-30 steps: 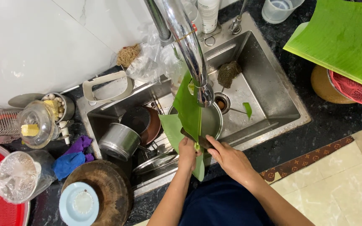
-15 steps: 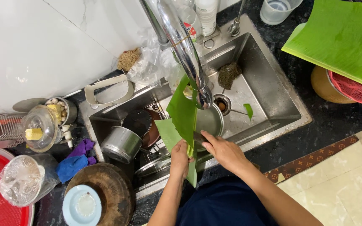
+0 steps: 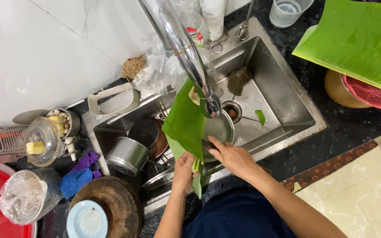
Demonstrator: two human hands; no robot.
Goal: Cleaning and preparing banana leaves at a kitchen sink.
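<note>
Over the steel sink [image 3: 287, 101], the left hand [image 3: 184, 172] is closed around the lower end of a green banana leaf piece [image 3: 187, 121] and holds it upright under the curved tap [image 3: 186, 48]. The right hand [image 3: 231, 156] lies with its fingers flat on the leaf's right edge, just beside a round steel bowl [image 3: 219, 128]; I cannot tell if it pinches the leaf or only presses on it. Whether water runs from the tap is not clear.

I think the leaf may tear, because such a leaf splits easily along its veins when fingers rub hard or pull it sideways. It may also slip from the left hand if it is wet, and fall among the dirty pots [image 3: 128, 154] in the left part of the sink.

A small green scrap [image 3: 260, 118] lies near the drain [image 3: 232, 112], and a dark scrubber [image 3: 239, 79] lies a little behind it. If more scraps come off, they could block the drain, in my opinion.

Further out, a big banana leaf [image 3: 358, 44] rests over a red basket [image 3: 371, 94] on the black counter [image 3: 353, 128], and its edge hangs free, so an elbow could push it down. At the left, a wooden board [image 3: 115, 205] with a pale blue lid [image 3: 87, 220] stands near the counter edge.
</note>
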